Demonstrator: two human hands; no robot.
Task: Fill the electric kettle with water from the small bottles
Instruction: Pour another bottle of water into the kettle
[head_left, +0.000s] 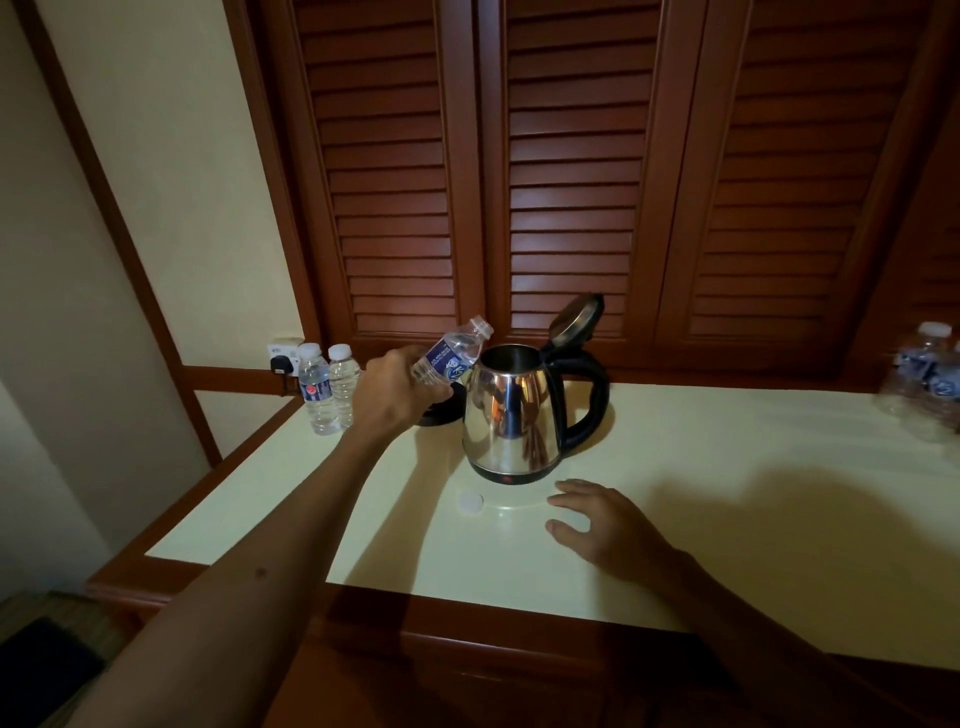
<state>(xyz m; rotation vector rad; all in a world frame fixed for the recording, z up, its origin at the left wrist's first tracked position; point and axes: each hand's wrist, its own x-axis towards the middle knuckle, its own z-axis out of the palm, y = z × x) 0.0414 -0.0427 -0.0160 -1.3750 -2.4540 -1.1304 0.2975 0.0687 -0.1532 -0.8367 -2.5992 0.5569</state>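
The likeliest slip is water missing the mouth of the polished steel electric kettle with black handle (511, 415), at the centre of the frame on the cream table (727, 493), its lid hinged up. The uncapped small clear plastic bottle with blue label (453, 357) is tilted, neck just beside the rim but not plainly over it, so a hasty tip could spill onto the table.

The left hand (397, 389) grips that bottle around its lower half, fingers wrapped. The right hand (605, 519) lies flat and spread on the table, holding nothing, near a white bottle cap (470, 503).
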